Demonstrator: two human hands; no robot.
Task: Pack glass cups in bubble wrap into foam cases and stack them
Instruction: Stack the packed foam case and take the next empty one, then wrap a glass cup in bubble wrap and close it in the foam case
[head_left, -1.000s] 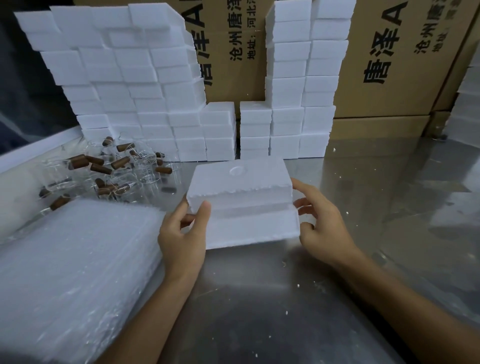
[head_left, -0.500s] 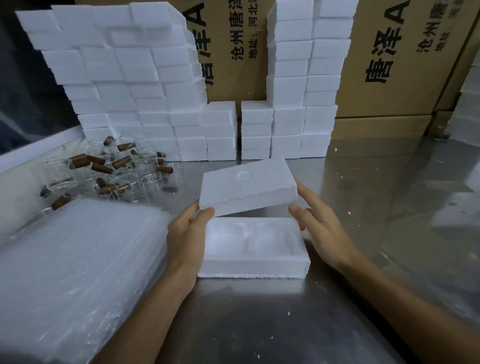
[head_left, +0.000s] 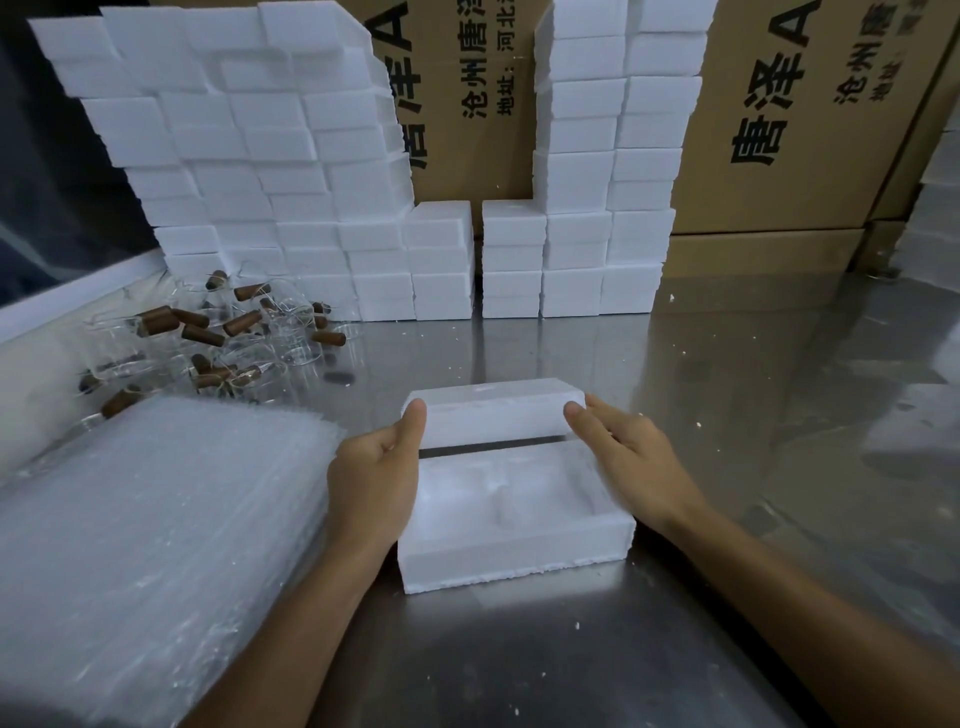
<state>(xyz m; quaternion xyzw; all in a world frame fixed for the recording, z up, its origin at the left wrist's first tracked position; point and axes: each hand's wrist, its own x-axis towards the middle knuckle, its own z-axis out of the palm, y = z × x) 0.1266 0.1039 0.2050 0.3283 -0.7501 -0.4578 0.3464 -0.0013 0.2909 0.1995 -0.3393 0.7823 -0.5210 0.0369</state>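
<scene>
An open white foam case base (head_left: 511, 540) lies on the steel table (head_left: 727, 415) in front of me, its moulded hollow empty. Just behind it sits the foam lid (head_left: 493, 415), hollow side up. My left hand (head_left: 379, 473) grips the lid's left end with the thumb on its rim. My right hand (head_left: 634, 462) holds the lid's right end, fingers along its side. A thick stack of bubble wrap sheets (head_left: 156, 545) lies at my left. Behind it is a heap of glass cups with brown wooden handles (head_left: 218, 338).
Tall stacks of closed foam cases (head_left: 291, 171) line the back left, and further foam stacks (head_left: 602, 182) stand at the back centre, against printed cardboard boxes (head_left: 810, 114). Foam crumbs dot the table. A white ledge (head_left: 78, 291) borders the left.
The lid was lifted off the base, turned over and set down just behind it. The base now lies open, nearer to me. Both hands stayed on the lid.
</scene>
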